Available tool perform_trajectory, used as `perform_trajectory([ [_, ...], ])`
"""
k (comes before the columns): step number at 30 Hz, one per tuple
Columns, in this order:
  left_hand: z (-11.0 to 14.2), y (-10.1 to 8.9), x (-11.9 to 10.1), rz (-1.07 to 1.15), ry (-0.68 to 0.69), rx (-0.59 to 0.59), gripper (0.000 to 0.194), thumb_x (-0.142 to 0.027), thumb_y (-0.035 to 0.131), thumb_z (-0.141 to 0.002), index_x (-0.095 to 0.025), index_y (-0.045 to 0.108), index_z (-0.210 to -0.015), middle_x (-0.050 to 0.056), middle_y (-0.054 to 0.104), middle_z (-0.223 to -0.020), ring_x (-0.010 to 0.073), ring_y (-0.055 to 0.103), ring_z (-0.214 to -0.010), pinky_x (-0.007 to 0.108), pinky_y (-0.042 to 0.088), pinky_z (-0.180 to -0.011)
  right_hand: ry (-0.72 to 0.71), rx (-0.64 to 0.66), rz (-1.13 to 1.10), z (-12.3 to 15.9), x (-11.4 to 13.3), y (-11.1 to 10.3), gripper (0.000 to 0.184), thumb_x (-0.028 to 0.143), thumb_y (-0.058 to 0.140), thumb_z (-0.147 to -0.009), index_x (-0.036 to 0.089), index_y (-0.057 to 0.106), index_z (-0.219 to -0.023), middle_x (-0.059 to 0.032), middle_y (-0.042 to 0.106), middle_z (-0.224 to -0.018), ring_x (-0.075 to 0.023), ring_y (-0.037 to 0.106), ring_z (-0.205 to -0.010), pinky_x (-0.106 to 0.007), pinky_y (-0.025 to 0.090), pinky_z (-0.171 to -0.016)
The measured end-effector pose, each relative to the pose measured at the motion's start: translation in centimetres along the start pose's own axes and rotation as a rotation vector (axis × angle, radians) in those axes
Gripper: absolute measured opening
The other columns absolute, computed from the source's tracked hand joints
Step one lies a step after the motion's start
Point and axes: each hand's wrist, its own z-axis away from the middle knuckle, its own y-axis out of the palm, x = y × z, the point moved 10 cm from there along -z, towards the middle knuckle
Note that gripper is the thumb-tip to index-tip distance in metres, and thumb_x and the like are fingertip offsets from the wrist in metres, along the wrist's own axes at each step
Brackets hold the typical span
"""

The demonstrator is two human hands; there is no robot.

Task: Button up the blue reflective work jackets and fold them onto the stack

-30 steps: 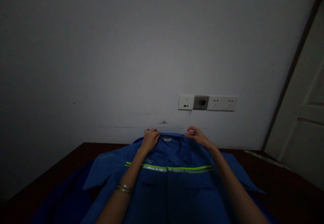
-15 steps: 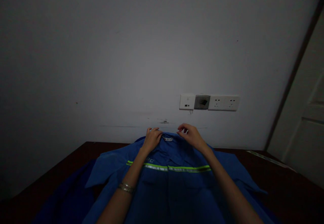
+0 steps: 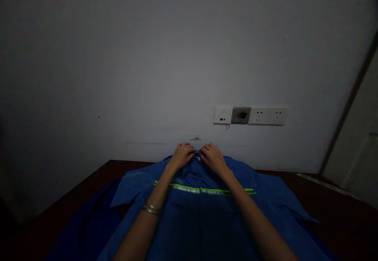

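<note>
A blue short-sleeved work shirt [image 3: 189,213] lies spread out, front up, with a yellow-green and silver reflective band across its chest. Its collar points toward the wall, and a small white label shows inside the neck. My left hand [image 3: 183,154] is closed on the left part of the collar, a metal bracelet on that wrist. On the collar's other side, my right hand [image 3: 212,156] grips the edge, close beside the left. The fingertips of both hands are partly hidden by the cloth. Under the shirt, darker blue cloth [image 3: 88,217] shows at the left.
The shirt rests on a dark reddish-brown table [image 3: 118,168] against a pale wall [image 3: 147,64]. Sockets and a switch plate [image 3: 267,116] are set in the wall. A pale strip [image 3: 321,184] lies near the table's right back edge, by a whitish door [image 3: 363,150].
My right hand has moved left and down onto the collar, closer to my left hand. The left hand stays at the collar. The view has shifted slightly.
</note>
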Motion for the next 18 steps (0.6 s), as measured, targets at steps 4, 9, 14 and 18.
perform_trajectory([
  [4, 0.2, -3.9, 2.2, 0.02, -0.089, -0.051, 0.029, -0.026, 0.062, -0.075, -0.02, 0.063, -0.103, 0.007, 0.057, -0.115, 0.0199, 0.049, -0.107, 0.031, 0.037, -0.092, 0.007, 0.067, -0.035, -0.7, -0.1, 0.9, 0.013, 0.02, 0.051, -0.082, 0.02, 0.063, -0.088, -0.006, 0.064, -0.087, -0.0208, 0.051, -0.087, -0.03, 0.035, -0.073],
  [9, 1.5, -6.4, 5.6, 0.004, -0.393, 0.018, 0.027, -0.038, 0.06, -0.074, -0.016, 0.067, -0.089, 0.008, 0.064, -0.09, 0.0192, 0.058, -0.084, 0.026, 0.042, -0.074, 0.013, 0.058, -0.112, -0.9, -0.6, 0.6, 0.013, 0.02, 0.051, -0.081, 0.021, 0.064, -0.085, -0.0067, 0.065, -0.084, -0.021, 0.052, -0.084, -0.03, 0.036, -0.072],
  [14, 2.0, -2.2, 6.0, 0.026, -0.48, 0.264, 0.035, -0.05, 0.062, -0.067, -0.016, 0.068, -0.069, 0.006, 0.065, -0.068, 0.0175, 0.058, -0.066, 0.024, 0.038, -0.06, 0.017, 0.036, -0.125, -0.9, -0.8, 0.0, 0.015, 0.021, 0.051, -0.081, 0.022, 0.064, -0.089, -0.0064, 0.065, -0.085, -0.0214, 0.052, -0.085, -0.031, 0.036, -0.073],
  [18, 1.7, -0.2, 5.6, 0.079, -0.432, 0.28, 0.026, -0.04, 0.059, -0.067, -0.015, 0.066, -0.066, 0.004, 0.063, -0.063, 0.015, 0.056, -0.061, 0.022, 0.034, -0.054, 0.022, 0.05, -0.117, -0.9, -1.1, 0.1, 0.014, 0.021, 0.052, -0.081, 0.022, 0.065, -0.088, -0.0068, 0.066, -0.085, -0.022, 0.052, -0.085, -0.031, 0.035, -0.073],
])
